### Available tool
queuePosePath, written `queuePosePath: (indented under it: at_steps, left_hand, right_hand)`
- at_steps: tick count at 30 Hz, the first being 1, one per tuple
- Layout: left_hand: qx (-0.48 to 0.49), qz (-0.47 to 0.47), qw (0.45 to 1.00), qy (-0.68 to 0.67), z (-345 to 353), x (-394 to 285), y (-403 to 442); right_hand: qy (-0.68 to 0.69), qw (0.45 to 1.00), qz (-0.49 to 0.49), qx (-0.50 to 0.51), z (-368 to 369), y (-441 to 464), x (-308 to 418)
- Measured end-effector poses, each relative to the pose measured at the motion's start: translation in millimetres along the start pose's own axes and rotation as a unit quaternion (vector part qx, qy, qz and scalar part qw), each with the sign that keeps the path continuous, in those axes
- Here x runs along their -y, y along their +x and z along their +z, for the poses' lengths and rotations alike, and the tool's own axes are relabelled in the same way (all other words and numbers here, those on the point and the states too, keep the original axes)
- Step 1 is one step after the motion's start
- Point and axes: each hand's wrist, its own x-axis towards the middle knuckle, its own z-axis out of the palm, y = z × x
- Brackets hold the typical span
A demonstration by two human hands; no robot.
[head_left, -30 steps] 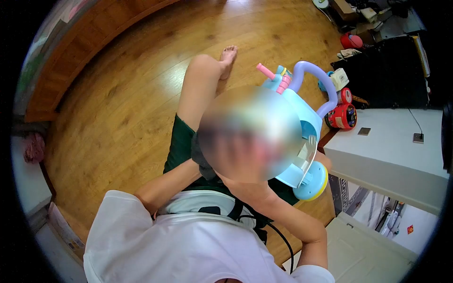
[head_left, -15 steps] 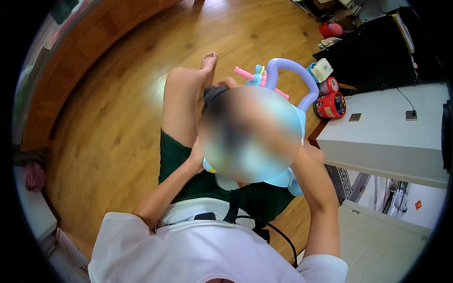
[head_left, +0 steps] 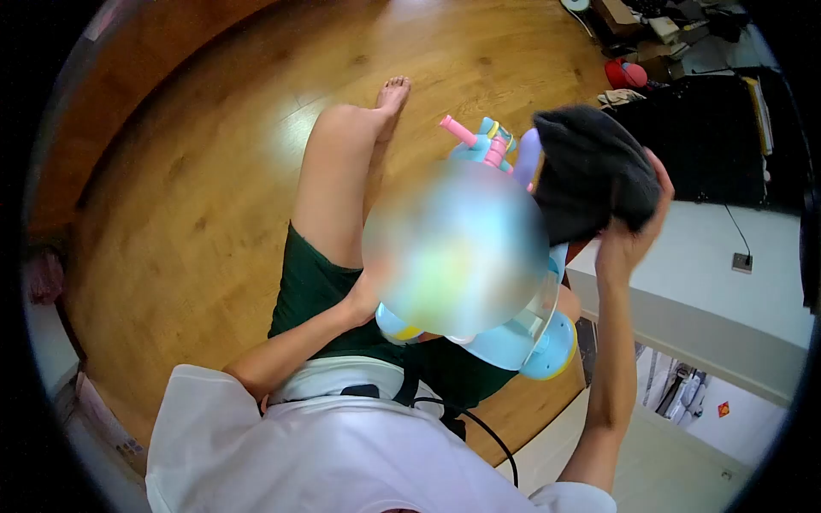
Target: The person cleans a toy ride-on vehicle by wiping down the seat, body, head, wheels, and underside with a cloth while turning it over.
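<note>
A light blue child's ride-on toy (head_left: pixel 500 346) rests across my lap, with pink handlebar grips (head_left: pixel 459 130), a purple loop (head_left: pixel 527 158) and a rounded blue and yellow wheel (head_left: pixel 552 346). A round blurred patch hides its middle. My left hand (head_left: pixel 366 295) is against the toy's left side, its fingers lost in the blur. Out to the right, my right hand (head_left: pixel 637 231) is closed on a dark grey cloth (head_left: pixel 594 175), which hangs bunched beside the toy and covers part of the purple loop.
I sit on a wooden floor (head_left: pixel 197 222), one bare foot (head_left: pixel 393 92) stretched forward. To the right are a white wall ledge with a socket (head_left: pixel 742 262) and a black panel (head_left: pixel 701 128). A red and pink item (head_left: pixel 626 74) and boxes lie at the upper right. A black cable (head_left: pixel 487 427) runs by my waist.
My right hand has swung from over the toy out to the right, carrying the grey cloth with it. The toy has tilted somewhat, showing more of its lower right wheel. My left hand stays beside it.
</note>
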Motion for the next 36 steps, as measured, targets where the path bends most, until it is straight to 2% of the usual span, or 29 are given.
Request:
queuePosePath:
  at_steps: [1,2,4,5,8,9,12,16,19,22,25,27,28,31,33,36]
  left_hand:
    - [0.006,0.012,1.000,0.022,-0.1,1.9,-0.6]
    - [0.014,0.031,0.998,0.050,-0.6,4.2,-0.4]
    - [0.033,0.076,0.990,0.117,-1.7,10.6,0.7]
    - [0.043,0.101,0.982,0.154,-2.1,14.0,2.8]
    - [0.061,0.120,0.974,0.183,0.5,9.4,4.6]
    - [0.063,0.105,0.979,0.163,4.1,4.7,6.4]
    - [0.056,-0.041,0.997,-0.031,21.9,-30.8,8.8]
    - [0.063,-0.058,0.996,-0.013,25.9,-28.4,9.2]
    - [0.067,-0.075,0.995,-0.025,26.3,-21.4,9.7]
    - [0.086,-0.058,0.994,-0.039,24.8,-23.0,10.5]
    - [0.101,-0.039,0.994,-0.026,23.1,-24.3,14.5]
    - [0.114,-0.034,0.992,-0.032,22.4,-25.3,18.4]
    - [0.112,-0.024,0.993,0.008,21.6,-26.6,19.6]
    - [0.117,-0.025,0.993,-0.010,20.0,-29.5,18.8]
    - [0.113,-0.017,0.993,-0.011,21.2,-26.5,18.2]
    - [0.126,0.001,0.992,0.010,18.3,-31.0,21.1]
  right_hand:
    - [0.003,1.000,0.003,-0.001,-10.4,-4.9,0.2]
    - [-0.025,0.998,0.050,0.035,-19.1,-12.8,-7.8]
    - [-0.054,0.961,0.063,0.264,-25.2,-17.3,-7.6]
    - [-0.058,0.926,0.058,0.369,-21.9,-18.6,-10.6]
    - [-0.114,0.910,0.033,0.398,-4.1,-26.5,-15.5]
    - [-0.136,0.899,0.007,0.416,0.7,-22.9,-13.7]
    - [-0.203,0.854,-0.063,0.475,18.6,-11.5,-4.5]
    - [-0.206,0.791,-0.087,0.569,66.4,-13.0,-21.8]
    - [-0.207,0.696,-0.018,0.688,111.2,-14.0,-52.4]
    - [-0.214,0.595,-0.048,0.773,154.8,-27.4,-97.4]
    - [-0.255,0.527,-0.019,0.811,200.9,-52.6,-136.4]
    - [-0.288,0.429,-0.058,0.854,237.6,-61.8,-151.0]
    - [-0.302,0.379,-0.077,0.871,253.5,-68.4,-159.5]
    - [-0.308,0.335,-0.070,0.888,294.0,-107.5,-204.8]
    - [-0.313,0.303,-0.098,0.895,319.6,-126.6,-213.9]
    - [-0.307,0.303,-0.108,0.896,352.3,-139.9,-219.5]
